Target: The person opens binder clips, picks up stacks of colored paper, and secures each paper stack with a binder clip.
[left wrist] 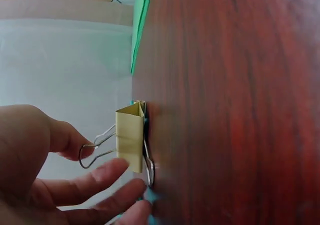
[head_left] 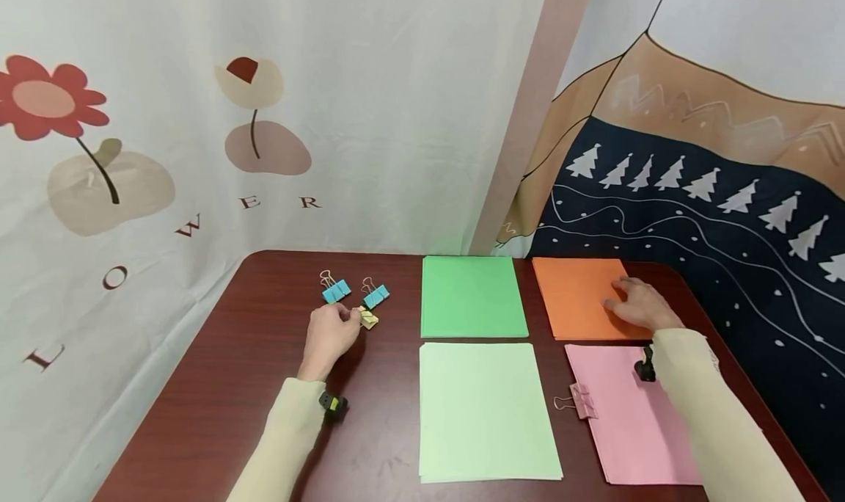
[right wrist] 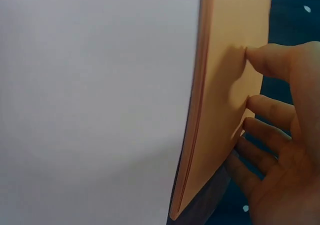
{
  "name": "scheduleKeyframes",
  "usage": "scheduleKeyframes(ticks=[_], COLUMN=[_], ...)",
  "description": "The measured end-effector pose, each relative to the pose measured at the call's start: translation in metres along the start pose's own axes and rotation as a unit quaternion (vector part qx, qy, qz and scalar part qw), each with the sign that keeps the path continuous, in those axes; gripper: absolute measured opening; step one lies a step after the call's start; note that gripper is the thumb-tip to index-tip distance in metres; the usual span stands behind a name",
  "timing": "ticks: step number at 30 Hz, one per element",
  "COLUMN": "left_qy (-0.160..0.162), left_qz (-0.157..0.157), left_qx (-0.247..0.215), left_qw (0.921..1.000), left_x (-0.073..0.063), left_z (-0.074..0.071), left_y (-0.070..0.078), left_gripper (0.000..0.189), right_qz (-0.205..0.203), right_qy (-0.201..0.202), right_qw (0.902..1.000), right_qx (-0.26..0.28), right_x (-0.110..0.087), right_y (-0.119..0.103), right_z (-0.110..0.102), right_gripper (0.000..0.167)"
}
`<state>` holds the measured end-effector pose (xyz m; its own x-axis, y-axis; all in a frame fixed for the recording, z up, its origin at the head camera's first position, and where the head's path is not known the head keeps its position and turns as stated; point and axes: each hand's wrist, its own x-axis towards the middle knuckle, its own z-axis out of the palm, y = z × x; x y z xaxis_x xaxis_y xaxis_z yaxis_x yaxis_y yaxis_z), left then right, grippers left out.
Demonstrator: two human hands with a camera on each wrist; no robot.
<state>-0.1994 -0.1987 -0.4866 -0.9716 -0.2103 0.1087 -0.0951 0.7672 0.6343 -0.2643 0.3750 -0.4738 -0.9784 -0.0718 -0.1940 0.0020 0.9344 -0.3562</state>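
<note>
My left hand [head_left: 332, 333] is at a yellow binder clip [left wrist: 129, 137] on the table. In the left wrist view its thumb tip is right at one wire handle, and its index fingertip overlaps the lower corner of the clip's body. The other fingers are extended apart beside it. Two blue binder clips [head_left: 337, 291] lie just beyond the yellow one. My right hand [head_left: 643, 305] rests with spread fingertips on the right part of the orange paper stack [head_left: 574, 296], its fingers loosely bent in the right wrist view.
A green paper stack [head_left: 472, 296] lies left of the orange one, with a pale green stack [head_left: 488, 414] nearer. Pink paper [head_left: 643, 428] with a pink binder clip [head_left: 584, 401] on its left edge lies under my right forearm. Printed curtains [head_left: 396, 120] hang behind the table [head_left: 218, 399].
</note>
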Motion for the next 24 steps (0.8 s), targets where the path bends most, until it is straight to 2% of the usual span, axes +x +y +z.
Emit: scheduleKeyframes(ticks=[3,6,9,11,15,18,24], left_qy=[-0.006,-0.021,-0.044,-0.058,-0.080,-0.096,-0.120], left_qz=[0.005,-0.021,-0.042,-0.037,-0.006,0.004,0.007], left_qx=[0.037,0.064,0.072,0.077,0.089,0.084,0.018], left_qw=[0.9993,0.9975,0.9956,0.9946,0.9928,0.9918,0.9926], left_x=[0.002,0.002,0.003,0.003,0.005,0.005,0.007], left_z=[0.001,0.002,0.003,0.002,-0.005,-0.012,-0.017], left_y=[0.003,0.006,0.007,0.008,0.015,0.019,0.016], left_gripper=[0.050,0.058,0.060,0.059,0.056,0.052,0.046], right_qz=[0.005,0.014,0.021,0.023,0.022,0.023,0.024], right_qy=[0.002,-0.002,-0.007,-0.008,-0.003,0.000,-0.002], right_qw=[1.0000,0.9999,0.9998,0.9997,0.9997,0.9995,0.9992], right_qx=[-0.007,-0.004,0.001,0.005,0.013,0.021,0.032], right_x=[0.002,0.003,0.001,0.001,0.000,-0.001,-0.004], right_y=[0.001,-0.001,-0.001,-0.002,-0.002,-0.001,-0.001], right_z=[0.001,0.001,0.001,0.001,0.002,0.003,0.006], right_gripper=[0.073,0.073,0.075,0.075,0.075,0.075,0.076])
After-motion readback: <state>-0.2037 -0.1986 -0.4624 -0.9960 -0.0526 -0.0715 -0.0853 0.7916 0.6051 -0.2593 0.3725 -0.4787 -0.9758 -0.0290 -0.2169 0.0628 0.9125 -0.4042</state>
